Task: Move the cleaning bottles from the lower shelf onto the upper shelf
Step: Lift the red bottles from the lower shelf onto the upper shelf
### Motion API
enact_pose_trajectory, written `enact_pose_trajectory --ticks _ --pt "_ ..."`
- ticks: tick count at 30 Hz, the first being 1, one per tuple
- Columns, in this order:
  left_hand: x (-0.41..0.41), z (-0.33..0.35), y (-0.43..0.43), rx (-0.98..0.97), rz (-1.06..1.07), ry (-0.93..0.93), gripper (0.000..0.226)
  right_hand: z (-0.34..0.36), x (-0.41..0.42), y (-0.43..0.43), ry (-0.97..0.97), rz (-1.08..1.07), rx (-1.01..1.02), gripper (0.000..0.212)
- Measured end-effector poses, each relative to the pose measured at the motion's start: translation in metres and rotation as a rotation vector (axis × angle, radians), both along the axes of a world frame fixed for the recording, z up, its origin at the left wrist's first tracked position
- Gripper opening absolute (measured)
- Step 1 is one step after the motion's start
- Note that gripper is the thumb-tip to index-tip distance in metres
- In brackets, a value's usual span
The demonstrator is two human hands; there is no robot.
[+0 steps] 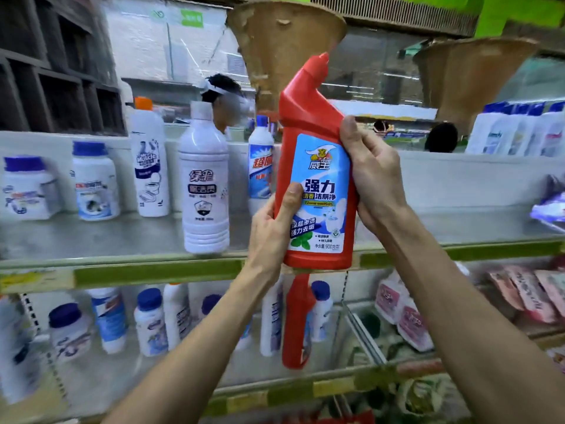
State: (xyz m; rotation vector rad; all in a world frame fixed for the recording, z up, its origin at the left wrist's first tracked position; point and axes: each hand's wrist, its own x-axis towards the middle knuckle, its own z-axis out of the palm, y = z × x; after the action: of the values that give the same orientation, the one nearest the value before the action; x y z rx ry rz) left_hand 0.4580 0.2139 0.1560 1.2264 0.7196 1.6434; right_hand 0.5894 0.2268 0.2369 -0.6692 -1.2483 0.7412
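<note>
Upper shelf [122,237] holds white bottles [204,191] beside the gripped red bottle [318,166]

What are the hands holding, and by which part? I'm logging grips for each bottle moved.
Both hands grip the red bottle: the left hand on its lower left side, the right hand on its upper right side, below the neck.

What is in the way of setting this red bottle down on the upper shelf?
Nothing visible. The red bottle, held by both hands, hangs over the upper shelf's front edge; the shelf stretch behind it, right of the blue-capped bottle, looks bare.
</note>
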Motion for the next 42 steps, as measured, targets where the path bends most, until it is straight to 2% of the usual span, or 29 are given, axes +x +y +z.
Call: enact_pose_trajectory --ticks 3,6,10,15,17,19,20,24,28,31,36,42 --pt "0.031 0.005 0.017 -0.014 0.007 0.020 0.044 0.003 0.031 0.023 0.007 0.036 -0.015 0.038" --pt "0.051 0.010 0.031 -0.018 0.023 0.061 0.059 0.005 0.053 0.045 0.034 0.064 -0.011 0.047" --pt "0.067 0.013 0.053 -0.017 0.020 0.124 0.067 0.004 0.073 0.071 0.084 0.102 -0.006 0.045" --pt "0.066 0.016 0.092 -0.028 0.018 0.223 0.040 -0.003 0.088 0.106 0.099 0.164 -0.002 0.061" --pt "0.062 0.015 0.104 -0.031 0.034 0.271 0.032 -0.008 0.089 0.124 0.058 0.151 -0.011 0.045" --pt "0.057 0.013 0.115 -0.053 0.033 0.300 0.034 -0.015 0.087 0.139 0.044 0.158 -0.029 0.028" --pt "0.056 0.012 0.120 -0.070 0.035 0.311 0.036 -0.019 0.085 0.146 0.049 0.168 -0.039 0.026" --pt "0.048 0.009 0.136 -0.123 0.047 0.293 0.039 -0.027 0.072 0.168 0.025 0.200 -0.047 0.034" --pt "0.044 0.012 0.142 -0.166 0.032 0.272 0.038 -0.027 0.065 0.184 -0.008 0.204 -0.039 0.025" --pt "0.042 0.017 0.146 -0.190 0.013 0.267 0.038 -0.029 0.064 0.192 0.007 0.224 -0.045 0.032" --pt "0.044 0.020 0.149 -0.211 -0.009 0.252 0.024 -0.028 0.062 0.196 -0.006 0.205 -0.050 0.036" --pt "0.044 0.016 0.154 -0.189 0.020 0.299 0.032 -0.028 0.062 0.193 -0.030 0.186 -0.041 0.022"
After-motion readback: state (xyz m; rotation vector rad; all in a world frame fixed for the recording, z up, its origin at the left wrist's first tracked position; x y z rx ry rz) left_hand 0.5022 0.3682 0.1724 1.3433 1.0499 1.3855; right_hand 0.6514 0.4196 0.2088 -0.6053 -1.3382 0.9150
